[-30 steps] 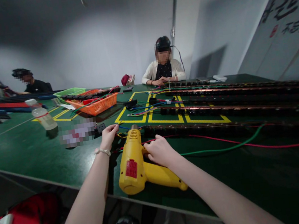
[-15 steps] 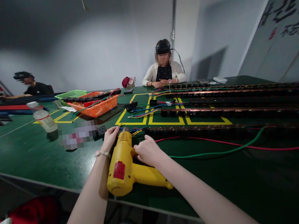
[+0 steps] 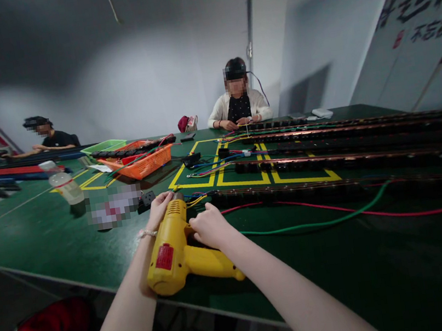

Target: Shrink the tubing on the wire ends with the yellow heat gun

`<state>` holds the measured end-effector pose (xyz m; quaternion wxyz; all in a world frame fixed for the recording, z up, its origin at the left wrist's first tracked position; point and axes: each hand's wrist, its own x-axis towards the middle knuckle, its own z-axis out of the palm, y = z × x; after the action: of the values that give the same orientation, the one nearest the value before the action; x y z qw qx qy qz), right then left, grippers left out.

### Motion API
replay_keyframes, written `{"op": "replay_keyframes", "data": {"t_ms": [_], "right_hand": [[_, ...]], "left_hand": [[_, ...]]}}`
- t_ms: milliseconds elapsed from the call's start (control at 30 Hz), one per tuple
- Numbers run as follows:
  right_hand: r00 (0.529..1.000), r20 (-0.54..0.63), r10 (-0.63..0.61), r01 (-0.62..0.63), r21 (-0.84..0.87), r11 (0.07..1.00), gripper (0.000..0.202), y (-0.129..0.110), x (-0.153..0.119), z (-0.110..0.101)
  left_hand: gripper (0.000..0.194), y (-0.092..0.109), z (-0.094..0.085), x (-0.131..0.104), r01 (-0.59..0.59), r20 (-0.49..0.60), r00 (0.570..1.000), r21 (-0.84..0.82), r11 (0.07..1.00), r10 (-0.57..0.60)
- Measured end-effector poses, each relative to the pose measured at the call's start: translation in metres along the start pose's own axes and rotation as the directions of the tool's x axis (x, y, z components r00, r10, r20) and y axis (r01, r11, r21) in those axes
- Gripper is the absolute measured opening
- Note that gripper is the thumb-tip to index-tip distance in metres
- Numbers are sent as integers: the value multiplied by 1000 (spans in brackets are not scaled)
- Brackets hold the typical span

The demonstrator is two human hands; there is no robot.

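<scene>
A yellow heat gun (image 3: 168, 251) lies on its side on the green table, its nozzle pointing away from me toward some thin wires (image 3: 198, 199). Beside the nozzle, on its left, my left hand (image 3: 160, 208) is closed with fingertips pinched; what they grip is too small to make out. My right hand (image 3: 210, 227) is closed at the gun's right side, its curled fingers by the trigger area. The wires run into a long dark strip (image 3: 283, 191) that stretches off to the right.
An orange basket (image 3: 144, 167), a green basket (image 3: 104, 146) and a bottle (image 3: 65, 184) stand at the left. More long strips (image 3: 328, 159) lie at the right, near red and green cables (image 3: 317, 224). A person (image 3: 238, 102) sits across the green table (image 3: 36, 237); others are farther left.
The view has shifted slightly, so the gun and both my hands appear a little farther left. The hands keep about the same pose. The person across has moved their hands a little.
</scene>
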<state>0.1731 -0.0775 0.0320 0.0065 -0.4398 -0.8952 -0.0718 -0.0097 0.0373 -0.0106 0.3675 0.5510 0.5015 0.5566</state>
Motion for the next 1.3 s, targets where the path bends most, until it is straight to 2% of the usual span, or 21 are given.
{"op": "replay_keyframes", "data": {"t_ms": [200,467,633,900,1300], "right_hand": [[999,21,26,-26,5,1000,32,8,-13,1],[996,28,81,-80,-4,997,31,28,-46,-3],[995,46,90,-90,-18,996,30,30,-53,-4],[996,57,70,-68,-33,997,31,25,-45,-3],[999,47,-6,6,-16,1000,33,-1,-6,-1]], "left_hand": [[64,1,5,-5,18,-10,1000,-37,999,-18],[61,1,8,-9,21,-33,999,-77,997,-24],[56,2,10,-9,23,-24,999,-81,996,-25],[53,-1,11,-6,27,-49,998,-72,997,-31],[53,-4,8,0,-14,-67,998,-42,999,11]]}}
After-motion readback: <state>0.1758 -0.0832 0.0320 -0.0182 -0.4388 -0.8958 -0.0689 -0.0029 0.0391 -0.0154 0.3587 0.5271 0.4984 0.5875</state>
